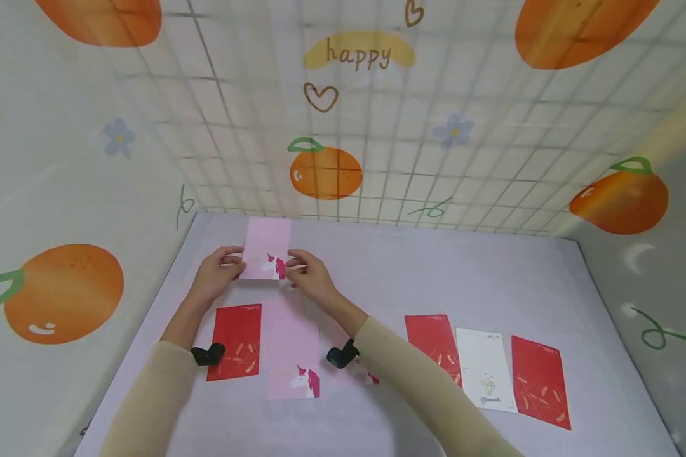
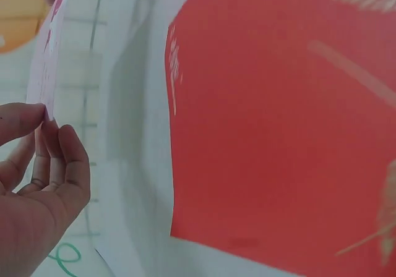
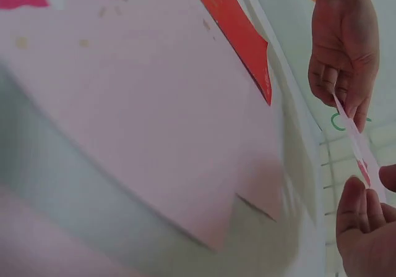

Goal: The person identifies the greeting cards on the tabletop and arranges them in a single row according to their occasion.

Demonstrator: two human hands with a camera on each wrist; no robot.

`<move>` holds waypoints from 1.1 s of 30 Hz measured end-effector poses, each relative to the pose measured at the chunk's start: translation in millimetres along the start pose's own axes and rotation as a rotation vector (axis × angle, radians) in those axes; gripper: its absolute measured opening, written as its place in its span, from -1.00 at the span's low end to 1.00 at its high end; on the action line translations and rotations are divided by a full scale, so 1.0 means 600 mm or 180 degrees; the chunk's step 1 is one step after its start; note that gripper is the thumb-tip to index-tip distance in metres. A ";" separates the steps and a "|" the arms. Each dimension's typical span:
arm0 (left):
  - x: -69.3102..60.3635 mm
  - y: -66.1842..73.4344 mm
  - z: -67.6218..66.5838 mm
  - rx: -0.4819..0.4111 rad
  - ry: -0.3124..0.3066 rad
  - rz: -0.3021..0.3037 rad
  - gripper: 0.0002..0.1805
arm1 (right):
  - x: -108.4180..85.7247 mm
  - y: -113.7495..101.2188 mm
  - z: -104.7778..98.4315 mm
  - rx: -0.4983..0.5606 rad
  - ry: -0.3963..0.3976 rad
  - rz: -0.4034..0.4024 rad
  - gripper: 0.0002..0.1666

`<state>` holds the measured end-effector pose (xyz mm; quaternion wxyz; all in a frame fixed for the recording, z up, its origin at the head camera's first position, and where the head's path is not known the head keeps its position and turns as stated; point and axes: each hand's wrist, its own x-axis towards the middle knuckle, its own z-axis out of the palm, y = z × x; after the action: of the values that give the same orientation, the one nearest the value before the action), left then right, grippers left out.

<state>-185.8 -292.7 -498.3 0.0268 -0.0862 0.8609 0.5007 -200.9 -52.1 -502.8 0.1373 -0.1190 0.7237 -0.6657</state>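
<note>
Both hands hold up a pink card with a white unicorn [image 1: 265, 238] near the back left of the table. My left hand [image 1: 214, 276] pinches its left edge between thumb and fingers; the left wrist view shows this hand [image 2: 37, 209] from the side. Its right edge is pinched by my right hand [image 1: 314, 277], near the unicorn. Below the raised card, another pink unicorn card [image 1: 291, 336] lies on the table. Beside it, a further pink card [image 1: 343, 379] is partly covered by the right wrist. A red card with gold feather marks [image 1: 237, 330] lies under the left wrist.
On the right lie a red card [image 1: 431, 336] partly behind the right sleeve, a white card with a diamond print [image 1: 484, 362] and another red card [image 1: 540, 377]. Printed cloth walls [image 1: 377, 190] enclose the pale table [image 1: 389, 254] at the back and sides.
</note>
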 end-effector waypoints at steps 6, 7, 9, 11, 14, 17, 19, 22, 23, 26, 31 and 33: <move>0.028 -0.018 -0.017 -0.0032 0.0186 -0.0229 -0.54 | 0.025 -0.003 0.029 0.0082 -0.0030 0.0110 -0.47; 0.033 -0.020 -0.020 -0.0033 0.0215 -0.0243 -0.54 | 0.029 -0.003 0.033 0.0102 -0.0049 0.0133 -0.46; 0.042 -0.024 -0.026 -0.0048 0.0254 -0.0266 -0.56 | 0.037 -0.002 0.039 0.0149 -0.0067 0.0181 -0.45; 0.047 -0.027 -0.031 -0.0047 0.0270 -0.0266 -0.58 | 0.043 0.001 0.046 0.0257 -0.0067 0.0243 -0.44; 0.055 -0.034 -0.033 -0.0020 0.0299 -0.0311 -0.59 | 0.051 0.003 0.052 0.0419 -0.0068 0.0386 -0.42; 0.062 -0.044 -0.032 -0.0039 0.0368 -0.0356 -0.61 | 0.057 0.006 0.058 0.0549 -0.0067 0.0517 -0.40; 0.064 -0.048 -0.031 -0.0088 0.0421 -0.0382 -0.62 | 0.061 0.007 0.061 0.0591 -0.0058 0.0576 -0.39; 0.067 -0.051 -0.029 -0.0119 0.0496 -0.0432 -0.64 | 0.069 0.012 0.065 0.0660 -0.0042 0.0618 -0.38; 0.068 -0.052 -0.030 -0.0118 0.0511 -0.0428 -0.63 | 0.071 0.013 0.067 0.0690 -0.0045 0.0632 -0.38; 0.069 -0.056 -0.030 -0.0092 0.0547 -0.0489 -0.60 | 0.076 0.016 0.073 0.0738 -0.0085 0.0690 -0.36; 0.068 -0.062 -0.031 -0.0094 0.0528 -0.0613 -0.52 | 0.080 0.027 0.081 0.0558 -0.0126 0.0854 -0.35; 0.066 -0.062 -0.032 -0.0093 0.0515 -0.0636 -0.50 | 0.081 0.030 0.083 0.0536 -0.0139 0.0875 -0.34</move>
<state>-217.3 -332.3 -526.1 0.0057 -0.2120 0.8399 0.4995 -228.2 -114.2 -526.8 0.2522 -0.0213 0.6717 -0.6962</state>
